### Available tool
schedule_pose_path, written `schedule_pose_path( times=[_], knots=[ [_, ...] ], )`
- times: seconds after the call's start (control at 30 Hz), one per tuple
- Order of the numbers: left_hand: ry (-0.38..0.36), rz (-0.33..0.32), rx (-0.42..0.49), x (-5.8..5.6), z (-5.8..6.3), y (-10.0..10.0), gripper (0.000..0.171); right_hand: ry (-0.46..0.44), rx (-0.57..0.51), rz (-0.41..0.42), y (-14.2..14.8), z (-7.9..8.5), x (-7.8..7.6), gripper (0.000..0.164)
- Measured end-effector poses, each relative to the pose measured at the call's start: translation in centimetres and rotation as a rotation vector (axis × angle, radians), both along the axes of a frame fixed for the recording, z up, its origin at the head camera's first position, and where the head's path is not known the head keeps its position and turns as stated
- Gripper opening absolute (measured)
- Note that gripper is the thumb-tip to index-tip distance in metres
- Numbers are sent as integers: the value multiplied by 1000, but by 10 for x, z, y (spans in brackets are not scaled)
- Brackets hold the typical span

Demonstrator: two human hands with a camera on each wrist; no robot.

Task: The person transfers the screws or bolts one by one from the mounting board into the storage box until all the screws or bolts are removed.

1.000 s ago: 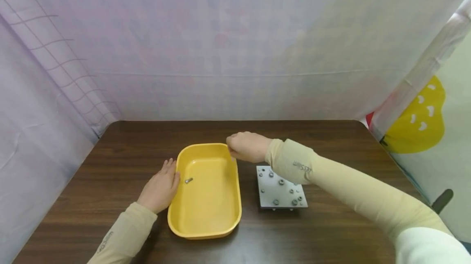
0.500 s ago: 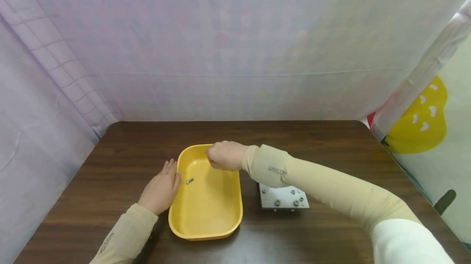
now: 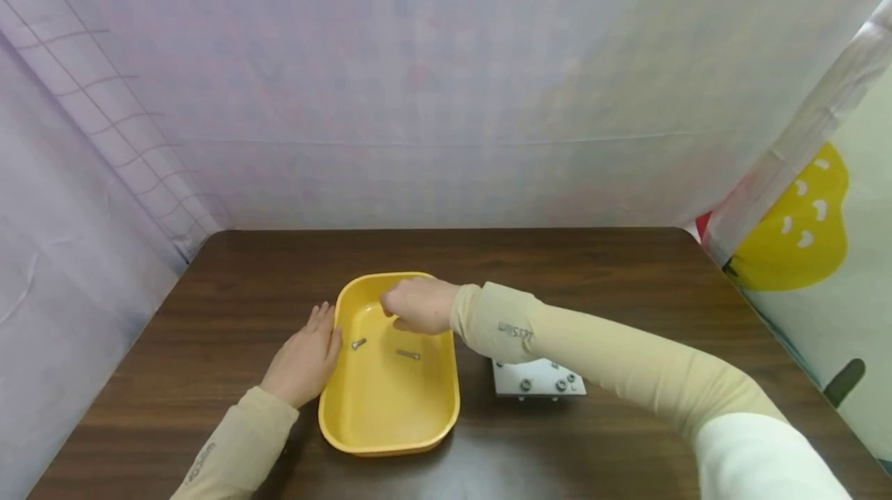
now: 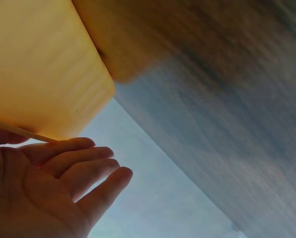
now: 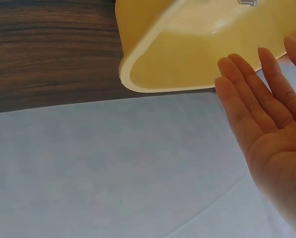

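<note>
A yellow tray point(image 3: 390, 447) stands on the dark wooden table. Two small metal bolts lie on its floor: a shorter bolt point(image 3: 358, 344) toward the left wall and a longer bolt point(image 3: 408, 354) nearer the middle. Along the left rim rests my left hand point(image 3: 304, 355), its fingers extended against the tray, as the left wrist view also shows. Over the tray's far right part hovers my right hand point(image 3: 421, 305). Seen in the right wrist view, the right fingers point(image 5: 244, 91) are loosely extended, with nothing between them and the thumb.
To the right of the tray sits a metal plate point(image 3: 512, 381) fitted with several bolts, partly covered by the right sleeve point(image 3: 599, 337). Pale curtains point(image 3: 446, 97) hang behind and beside the table.
My right hand has moved left from the tray's far right corner to over the tray and let go of the longer bolt, which now lies inside. The left hand has stayed in place.
</note>
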State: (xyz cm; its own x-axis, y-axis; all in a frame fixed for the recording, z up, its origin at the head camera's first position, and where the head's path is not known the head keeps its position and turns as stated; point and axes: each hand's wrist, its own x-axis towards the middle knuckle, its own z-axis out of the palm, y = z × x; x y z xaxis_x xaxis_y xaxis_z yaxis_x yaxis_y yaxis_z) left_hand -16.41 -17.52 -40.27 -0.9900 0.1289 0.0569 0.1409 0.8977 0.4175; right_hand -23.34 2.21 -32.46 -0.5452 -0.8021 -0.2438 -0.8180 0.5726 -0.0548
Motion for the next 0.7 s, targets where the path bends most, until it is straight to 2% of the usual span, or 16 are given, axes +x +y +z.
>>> schedule_pose_path(
  times=[0.13,0.37,0.53,0.7],
  knots=[
    [6,0,-3,-1,-1,0,51,-13,-8,-21,3,0,-1,24],
    [3,-1,-3,0,0,1,52,-80,-57,-119,16,5,-2,26],
    [-14,4,0,1,2,1,52,-41,-112,-147,29,7,-7,23],
    [-9,-7,-11,0,3,0,52,-22,-142,-214,44,8,-13,21]
  ],
)
